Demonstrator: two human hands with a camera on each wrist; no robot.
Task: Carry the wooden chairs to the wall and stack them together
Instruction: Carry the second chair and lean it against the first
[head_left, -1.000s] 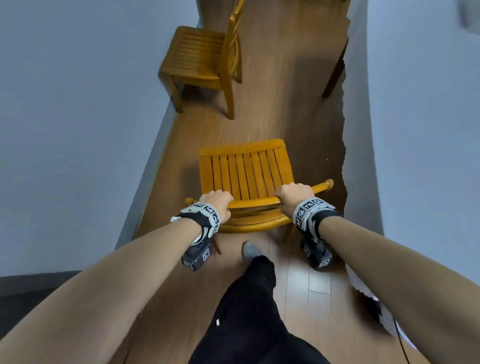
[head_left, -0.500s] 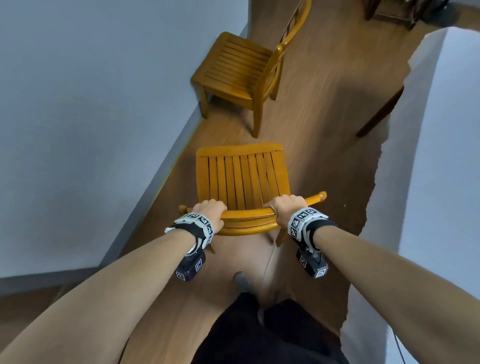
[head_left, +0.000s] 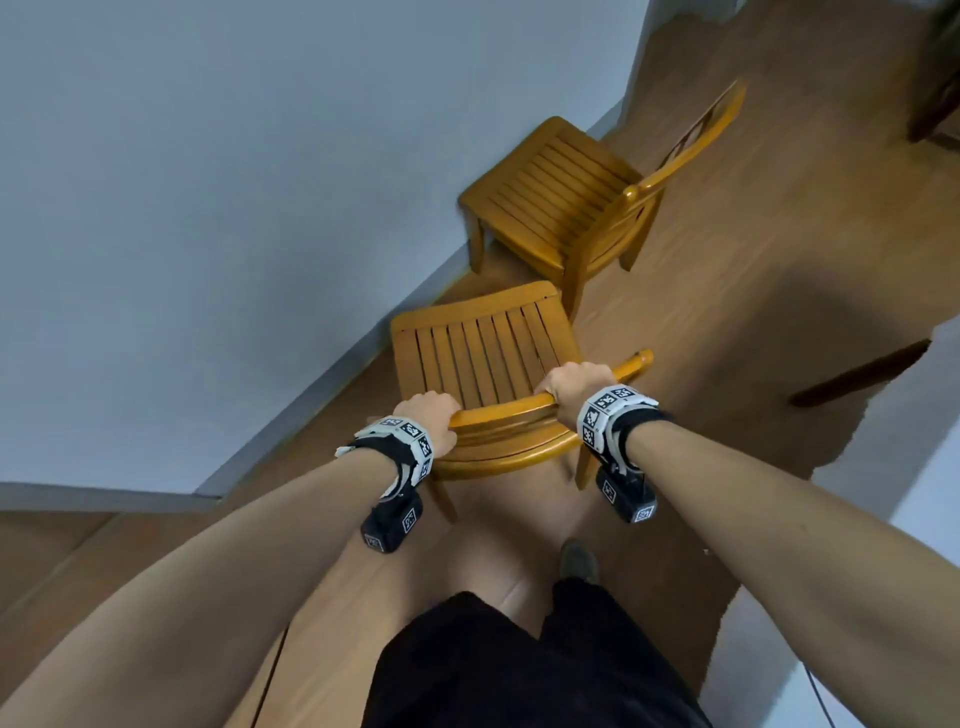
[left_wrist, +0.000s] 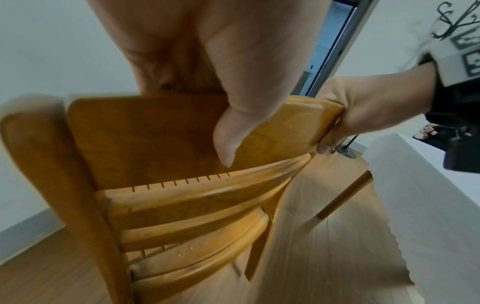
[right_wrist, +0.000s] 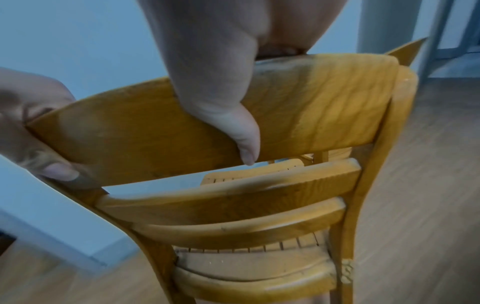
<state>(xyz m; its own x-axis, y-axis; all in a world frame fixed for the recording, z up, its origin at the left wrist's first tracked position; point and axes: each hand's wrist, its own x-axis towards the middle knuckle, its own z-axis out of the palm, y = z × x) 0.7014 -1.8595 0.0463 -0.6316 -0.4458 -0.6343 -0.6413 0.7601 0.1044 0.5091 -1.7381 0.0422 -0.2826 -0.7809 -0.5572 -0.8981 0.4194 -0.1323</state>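
Observation:
I hold a honey-coloured wooden chair (head_left: 478, 353) with a slatted seat by the top rail of its backrest (left_wrist: 161, 131). My left hand (head_left: 428, 415) grips the rail's left end and my right hand (head_left: 571, 387) grips it nearer the right end, thumbs on the rail's near side (right_wrist: 311, 102). A second wooden chair (head_left: 561, 197) of the same kind stands just beyond, its seat front against the pale wall (head_left: 234, 182), its back turned right. The front of my chair comes close to that chair's near leg.
The floor (head_left: 753, 260) is brown wood planks. A white-draped table (head_left: 924, 441) with a dark wooden leg (head_left: 857, 374) fills the right side. My dark-trousered legs and one foot (head_left: 576, 561) are right behind the chair. A grey skirting runs along the wall.
I have walked forward with the chair and swung it left toward the wall. The standing chair is now much closer, just past my chair's front edge. Both hands kept their grip.

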